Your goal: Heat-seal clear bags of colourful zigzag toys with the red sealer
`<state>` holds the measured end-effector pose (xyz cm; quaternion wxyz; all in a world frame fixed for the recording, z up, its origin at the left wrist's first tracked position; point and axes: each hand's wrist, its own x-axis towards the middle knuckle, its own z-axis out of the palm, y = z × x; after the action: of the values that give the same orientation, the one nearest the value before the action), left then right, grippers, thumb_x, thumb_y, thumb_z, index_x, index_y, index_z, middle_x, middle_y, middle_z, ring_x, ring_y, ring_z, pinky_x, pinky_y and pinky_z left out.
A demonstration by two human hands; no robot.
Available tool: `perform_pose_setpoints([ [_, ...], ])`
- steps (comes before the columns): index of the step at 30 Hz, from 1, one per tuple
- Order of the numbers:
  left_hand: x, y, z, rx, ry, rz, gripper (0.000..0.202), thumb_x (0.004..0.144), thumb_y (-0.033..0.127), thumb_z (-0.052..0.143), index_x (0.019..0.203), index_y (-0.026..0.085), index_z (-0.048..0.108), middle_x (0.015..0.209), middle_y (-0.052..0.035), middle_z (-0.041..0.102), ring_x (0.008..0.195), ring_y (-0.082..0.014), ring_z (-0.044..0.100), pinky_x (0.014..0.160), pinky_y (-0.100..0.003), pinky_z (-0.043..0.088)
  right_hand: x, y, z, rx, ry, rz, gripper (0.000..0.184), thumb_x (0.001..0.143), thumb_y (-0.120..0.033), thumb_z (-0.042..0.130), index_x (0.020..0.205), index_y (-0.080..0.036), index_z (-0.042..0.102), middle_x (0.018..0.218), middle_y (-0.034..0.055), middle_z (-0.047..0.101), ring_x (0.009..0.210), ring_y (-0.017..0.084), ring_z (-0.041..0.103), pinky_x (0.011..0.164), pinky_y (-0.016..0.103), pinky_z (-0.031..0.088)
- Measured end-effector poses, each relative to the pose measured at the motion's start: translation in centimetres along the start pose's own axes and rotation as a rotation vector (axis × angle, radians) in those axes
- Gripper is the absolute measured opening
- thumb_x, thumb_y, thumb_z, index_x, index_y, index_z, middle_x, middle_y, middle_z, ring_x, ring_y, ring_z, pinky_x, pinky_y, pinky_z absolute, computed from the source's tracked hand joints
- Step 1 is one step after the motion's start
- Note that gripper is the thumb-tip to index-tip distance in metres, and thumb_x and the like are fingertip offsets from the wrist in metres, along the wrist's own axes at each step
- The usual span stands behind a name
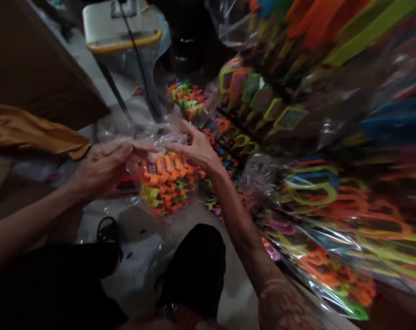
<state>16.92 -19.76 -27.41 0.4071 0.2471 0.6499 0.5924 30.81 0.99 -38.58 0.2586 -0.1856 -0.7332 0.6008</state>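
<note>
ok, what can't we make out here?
All in the head view:
Left hand and right hand: exact grip on the clear bag, lost to blur and plastic glare.
Orange pieces inside: fine detail, blurred behind plastic.
Bagged pieces at right: motion-blurred, some cut off by the right edge.

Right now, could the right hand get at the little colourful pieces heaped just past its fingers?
Probably yes. The heap of pieces lies just beyond the right hand, with nothing solid seen between them. Clear plastic beside the heap might get in the way, though.
</note>
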Motion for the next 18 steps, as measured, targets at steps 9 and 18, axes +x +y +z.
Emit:
perform_pose_setpoints([
  [9, -2.0, -13.0, -9.7, -0.007, 0.168, -0.241, 0.039, 0.071, 0.037, 0.115, 0.087, 0.015, 0.087, 0.08, -0.0053, 0.079, 0.072, -0.02, 0.074, 0.067, -0.028, 0.062, -8.4, 11.6, 16.2, 0.338, 0.057, 0.423, 0.056, 0.103, -0.063, 0.072, 0.069, -0.025, 0.05, 0.066, -0.0038, 0.046, 0.07, 0.014, 0.045, 0.061, 0.024, 0.033],
  [18, -5.8, -26.6, -18.3, -0.032, 0.603, -0.349, 0.043, 0.06, 0.027, 0.112, 0.087, 0.018, 0.08, 0.085, -0.0033, 0.081, 0.082, -0.0192, 0.072, 0.085, -0.033, 0.062, -15.2, 14.4, 25.8, 0.251, -0.088, 0.851, 0.057, 0.11, -0.052, 0.063, 0.062, -0.026, 0.046, 0.055, -0.0046, 0.041, 0.053, 0.013, 0.035, 0.055, 0.027, 0.032],
])
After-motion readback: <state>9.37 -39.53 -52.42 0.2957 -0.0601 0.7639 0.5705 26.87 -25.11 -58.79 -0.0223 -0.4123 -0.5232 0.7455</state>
